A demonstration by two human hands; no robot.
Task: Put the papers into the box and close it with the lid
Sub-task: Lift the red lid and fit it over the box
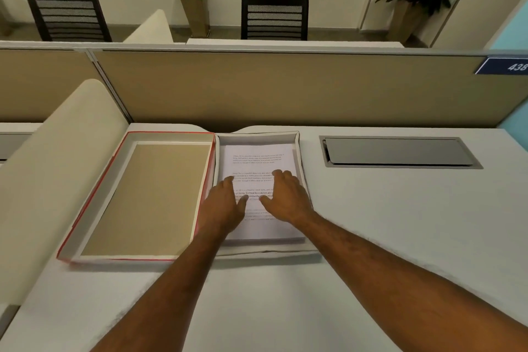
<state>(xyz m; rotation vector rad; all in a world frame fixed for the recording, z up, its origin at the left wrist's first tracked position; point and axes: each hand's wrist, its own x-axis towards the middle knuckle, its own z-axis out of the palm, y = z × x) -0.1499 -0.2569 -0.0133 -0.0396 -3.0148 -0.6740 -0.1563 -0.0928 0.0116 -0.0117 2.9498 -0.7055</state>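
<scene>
A stack of white printed papers lies inside a shallow white box on the desk. To its left, touching it, lies the red-edged lid upside down, its tan inside facing up. My left hand rests flat on the left part of the papers, fingers spread. Flat on the right part of the sheets lies my right hand, its fingers apart too. Neither hand grips anything. The lower middle of the top sheet is hidden by both hands.
A grey cable hatch is set into the white desk at the right. A tan partition runs along the desk's far edge, and a cream side divider stands at the left. Chairs and potted plants stand beyond.
</scene>
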